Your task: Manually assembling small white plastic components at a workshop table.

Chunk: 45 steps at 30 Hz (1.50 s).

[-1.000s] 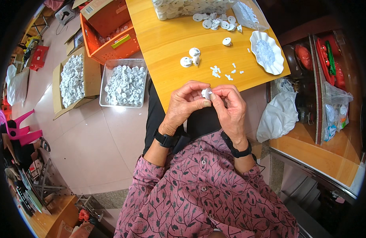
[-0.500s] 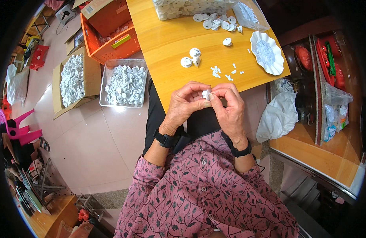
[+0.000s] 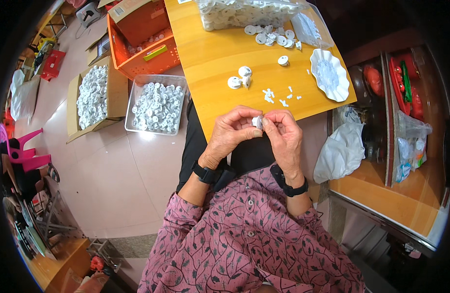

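A small white round plastic part [image 3: 257, 122] is pinched between the thumb and fingers of my left hand [image 3: 227, 134], just off the table's front edge. My right hand [image 3: 287, 141] has its thumb and forefinger closed at the right side of the same part; whether they also hold a tiny piece is hidden. Ahead of my hands lie small white pegs [image 3: 268, 95], loosely scattered. Beyond them, a few white round parts [image 3: 235, 82] sit grouped to the left, and a single white round part [image 3: 283, 60] stands farther right.
The yellow wooden table [image 3: 210, 53] bears a clear tub [image 3: 208, 22] of white parts and a scalloped white dish [image 3: 345, 90] of small pieces. On the floor at left are a clear bin [image 3: 178, 128], a cardboard box [image 3: 116, 93] and an orange crate [image 3: 154, 64]. A shelf [image 3: 388, 117] stands right.
The whole view has shifted slightly, with the table appearing a little lower and farther right. Both hands stay together at the white part, which looks slightly turned.
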Motion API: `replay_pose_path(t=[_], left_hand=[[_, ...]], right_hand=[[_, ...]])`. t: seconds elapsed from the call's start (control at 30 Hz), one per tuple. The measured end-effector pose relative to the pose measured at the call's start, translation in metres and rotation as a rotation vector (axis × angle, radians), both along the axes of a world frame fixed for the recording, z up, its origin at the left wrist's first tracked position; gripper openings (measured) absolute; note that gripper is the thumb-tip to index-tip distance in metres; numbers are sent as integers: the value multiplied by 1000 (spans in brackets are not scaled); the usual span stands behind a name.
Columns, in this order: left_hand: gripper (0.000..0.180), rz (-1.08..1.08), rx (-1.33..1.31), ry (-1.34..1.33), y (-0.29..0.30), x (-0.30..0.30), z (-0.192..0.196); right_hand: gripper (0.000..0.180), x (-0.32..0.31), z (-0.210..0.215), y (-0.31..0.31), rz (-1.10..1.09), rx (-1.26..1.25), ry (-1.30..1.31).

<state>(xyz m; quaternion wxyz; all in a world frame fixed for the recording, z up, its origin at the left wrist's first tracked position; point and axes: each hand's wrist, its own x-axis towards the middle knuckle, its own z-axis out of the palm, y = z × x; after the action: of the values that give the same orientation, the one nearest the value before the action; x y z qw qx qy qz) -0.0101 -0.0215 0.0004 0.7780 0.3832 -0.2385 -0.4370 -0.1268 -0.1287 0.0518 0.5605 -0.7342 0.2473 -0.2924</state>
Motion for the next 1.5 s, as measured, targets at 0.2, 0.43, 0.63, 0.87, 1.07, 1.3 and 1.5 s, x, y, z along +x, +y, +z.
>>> replay_pose_path(t=[0.2, 0.43, 0.63, 0.87, 1.07, 1.3, 1.5], left_hand=[[35, 10, 20, -14, 3, -1, 3], [37, 71, 42, 50, 22, 7, 15], [37, 470, 81, 23, 53, 56, 10], [72, 980, 528, -27, 115, 127, -29], [30, 737, 515, -393, 66, 103, 9], [25, 590, 578, -919, -12, 57, 41], [30, 506, 557, -1025, -34, 53, 30]], right_hand=[[5, 3, 2, 2, 17, 0, -5], [6, 13, 7, 11, 45, 28, -6], [7, 2, 4, 1, -25, 41, 14], [7, -24, -13, -21, -120, 32, 35], [8, -35, -28, -29, -200, -159, 140], [10, -39, -14, -21, -172, -459, 244], [28, -38, -19, -16, -10, -891, 290]])
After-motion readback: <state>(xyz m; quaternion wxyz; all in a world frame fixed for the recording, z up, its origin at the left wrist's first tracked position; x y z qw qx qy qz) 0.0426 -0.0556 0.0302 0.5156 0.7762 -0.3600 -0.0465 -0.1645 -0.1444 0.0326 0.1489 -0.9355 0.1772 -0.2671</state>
